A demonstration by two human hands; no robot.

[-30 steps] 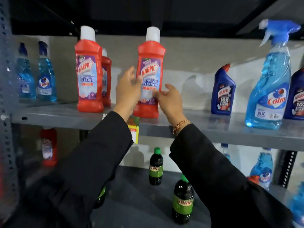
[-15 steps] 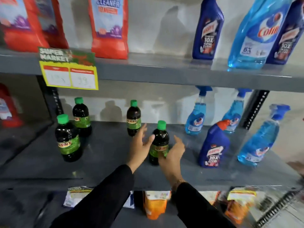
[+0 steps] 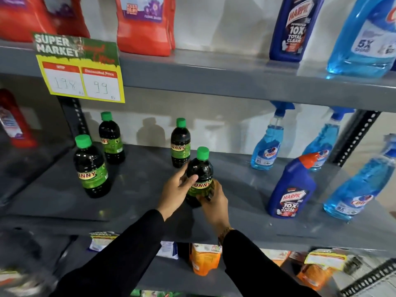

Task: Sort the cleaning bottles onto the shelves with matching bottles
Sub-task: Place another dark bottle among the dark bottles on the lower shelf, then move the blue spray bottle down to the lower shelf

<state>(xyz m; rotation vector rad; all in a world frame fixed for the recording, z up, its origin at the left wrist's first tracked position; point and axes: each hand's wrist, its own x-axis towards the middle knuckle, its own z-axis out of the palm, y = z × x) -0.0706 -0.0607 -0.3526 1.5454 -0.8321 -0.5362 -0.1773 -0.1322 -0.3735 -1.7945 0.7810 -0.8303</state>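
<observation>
Now both hands clasp one dark green-capped bottle point(image 3: 200, 179) standing near the front of the middle shelf point(image 3: 137, 189): the left hand point(image 3: 175, 192) wraps its left side, thumb across the front, and the right hand point(image 3: 213, 203) grips its lower right. Another dark bottle point(image 3: 180, 142) stands just behind; a blue Harpic bottle point(image 3: 292, 187) stands off to the right

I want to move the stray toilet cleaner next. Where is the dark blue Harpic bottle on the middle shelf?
The Harpic bottle stands right of centre on the middle shelf, near its front edge, among the Colin spray bottles, right of both hands.
</observation>
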